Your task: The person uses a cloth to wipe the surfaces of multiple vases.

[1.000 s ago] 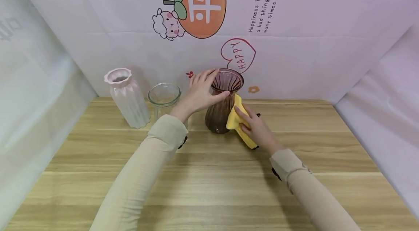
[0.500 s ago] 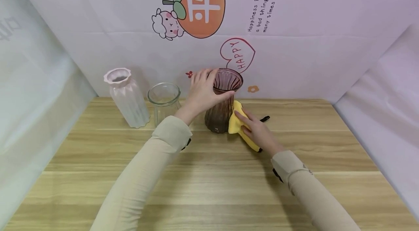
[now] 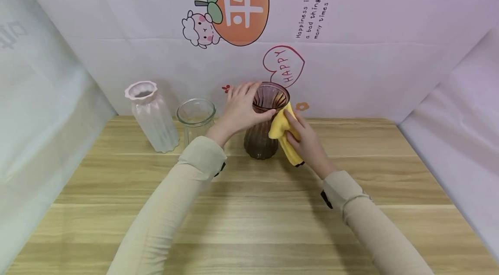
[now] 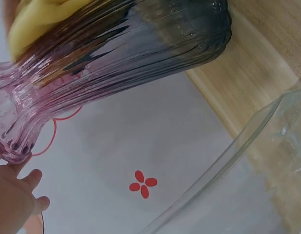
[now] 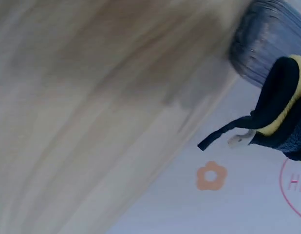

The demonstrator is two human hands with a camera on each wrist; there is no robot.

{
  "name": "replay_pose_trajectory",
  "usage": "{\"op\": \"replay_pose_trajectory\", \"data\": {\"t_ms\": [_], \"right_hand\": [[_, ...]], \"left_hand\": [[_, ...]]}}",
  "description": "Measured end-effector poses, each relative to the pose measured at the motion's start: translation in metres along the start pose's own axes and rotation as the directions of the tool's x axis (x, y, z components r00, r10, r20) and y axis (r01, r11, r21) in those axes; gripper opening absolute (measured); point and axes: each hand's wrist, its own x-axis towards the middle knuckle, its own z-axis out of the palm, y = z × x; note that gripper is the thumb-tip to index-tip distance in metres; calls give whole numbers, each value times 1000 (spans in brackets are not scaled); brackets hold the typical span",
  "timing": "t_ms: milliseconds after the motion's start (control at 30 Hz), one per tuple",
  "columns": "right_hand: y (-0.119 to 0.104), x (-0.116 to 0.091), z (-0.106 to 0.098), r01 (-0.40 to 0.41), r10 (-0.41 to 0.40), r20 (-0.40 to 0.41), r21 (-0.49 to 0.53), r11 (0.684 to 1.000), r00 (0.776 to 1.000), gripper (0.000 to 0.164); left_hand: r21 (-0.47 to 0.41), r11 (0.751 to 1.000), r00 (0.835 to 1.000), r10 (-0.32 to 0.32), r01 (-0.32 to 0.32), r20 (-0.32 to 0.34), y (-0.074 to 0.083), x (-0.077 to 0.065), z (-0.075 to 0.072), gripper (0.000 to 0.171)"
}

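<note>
A ribbed purple-to-grey glass vase [image 3: 260, 143] stands upright at the back of the table. My left hand [image 3: 241, 110] grips its flared rim from the left, thumb in front; in the left wrist view the left fingers [image 4: 31, 180] touch the rim of the vase [image 4: 155, 53]. With my right hand [image 3: 309, 145] I hold a yellow cloth [image 3: 280, 127] against the vase's upper right side, just below the rim. In the right wrist view, the cloth's dark edging and loop [image 5: 274, 97] show beside the vase's base [image 5: 262, 44]. The cloth hides part of the vase.
A clear glass vase [image 3: 196, 124] stands left of the purple one, partly behind my left forearm. Farther left is a pleated pink-and-white vase [image 3: 153, 123]. A printed cloth backdrop [image 3: 351, 80] rises behind the wooden table [image 3: 249, 223].
My right hand with the cloth first slipped slightly down the vase's side, then rose toward the rim. The left hand shifted only slightly and stays at the rim; the vase remains in place.
</note>
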Motion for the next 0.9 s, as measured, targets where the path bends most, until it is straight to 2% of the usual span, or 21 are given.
{"op": "replay_pose_trajectory", "data": {"t_ms": [100, 200, 600, 700, 900], "right_hand": [[-5, 5, -1, -6, 6, -31, 9, 1000, 1000, 56], [-7, 6, -1, -14, 14, -18, -3, 1000, 1000, 56], [7, -13, 12, -32, 38, 148, -39, 999, 988, 60], [12, -21, 13, -64, 76, 222, -61, 996, 972, 61], [20, -32, 13, -88, 147, 366, -172, 981, 919, 63]], "left_hand": [[-6, 1000, 1000, 6, -6, 22, 0, 0, -1, 87], [-11, 1000, 999, 11, -10, 36, -1, 0, 0, 87], [-11, 1000, 998, 7, -6, 59, -2, 0, 2, 93], [-22, 1000, 999, 5, -4, 52, -1, -1, 2, 94], [-77, 997, 1000, -4, 3, -10, 1, -3, 5, 92]]}}
